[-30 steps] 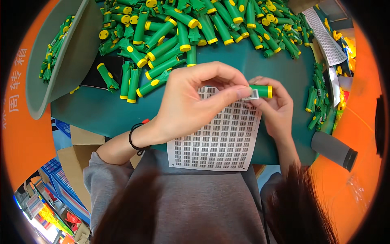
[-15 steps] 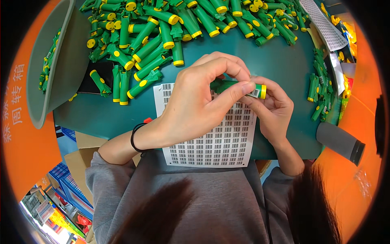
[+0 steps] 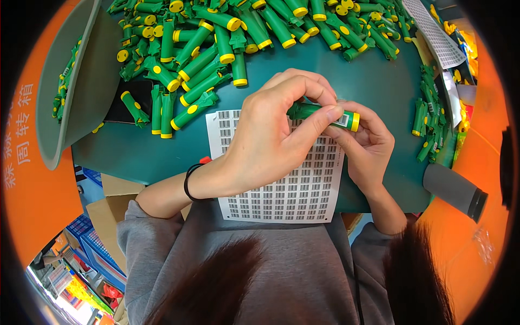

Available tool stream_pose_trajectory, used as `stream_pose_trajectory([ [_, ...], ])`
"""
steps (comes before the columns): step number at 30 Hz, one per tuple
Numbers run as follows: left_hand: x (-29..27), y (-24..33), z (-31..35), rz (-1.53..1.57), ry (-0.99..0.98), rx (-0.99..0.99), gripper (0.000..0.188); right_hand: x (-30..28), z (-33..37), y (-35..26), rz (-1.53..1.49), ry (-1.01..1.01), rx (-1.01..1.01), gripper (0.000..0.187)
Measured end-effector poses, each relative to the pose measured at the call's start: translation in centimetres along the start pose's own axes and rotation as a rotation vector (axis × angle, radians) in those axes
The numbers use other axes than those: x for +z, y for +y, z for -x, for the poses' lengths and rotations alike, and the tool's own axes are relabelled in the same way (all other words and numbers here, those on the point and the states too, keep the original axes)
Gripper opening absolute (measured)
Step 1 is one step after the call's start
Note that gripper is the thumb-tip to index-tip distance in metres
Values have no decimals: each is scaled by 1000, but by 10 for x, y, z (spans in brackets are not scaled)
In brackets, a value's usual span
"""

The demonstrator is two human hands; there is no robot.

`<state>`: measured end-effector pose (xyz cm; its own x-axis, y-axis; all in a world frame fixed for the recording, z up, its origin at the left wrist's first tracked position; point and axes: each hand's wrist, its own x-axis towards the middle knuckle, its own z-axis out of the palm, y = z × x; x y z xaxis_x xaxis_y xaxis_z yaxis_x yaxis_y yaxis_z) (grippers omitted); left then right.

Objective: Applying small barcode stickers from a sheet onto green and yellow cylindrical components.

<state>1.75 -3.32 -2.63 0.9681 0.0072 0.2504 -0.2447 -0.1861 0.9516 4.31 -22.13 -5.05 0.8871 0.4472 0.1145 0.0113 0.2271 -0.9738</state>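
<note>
You have one green tube (image 3: 310, 110), held sideways above the white sheet (image 3: 287, 197). Its yellow end points to your right and a little toward you. Your left hand (image 3: 273, 138) hides some of its other end. A small white sticker (image 3: 343, 120) with black bars sits on the tube's side, close to the yellow end, right by your thumb. The sheet is full of neat rows of black bars, and your left hand covers part of it.

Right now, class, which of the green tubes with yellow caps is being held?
The green tube gripped by the left hand and right hand, above the barcode label sheet; the other tubes lie untouched by either hand.
</note>
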Motion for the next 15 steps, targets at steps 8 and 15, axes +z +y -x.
stream_pose_trajectory([
  [8, 10, -9, 3, -18, 23, 90, 15, -5, 2, 2, -3, 4, 10, 38],
  [15, 1, -4, -3, 281, -109, -267, 29, -10, 4, 4, 51, -16, 3, 41],
])
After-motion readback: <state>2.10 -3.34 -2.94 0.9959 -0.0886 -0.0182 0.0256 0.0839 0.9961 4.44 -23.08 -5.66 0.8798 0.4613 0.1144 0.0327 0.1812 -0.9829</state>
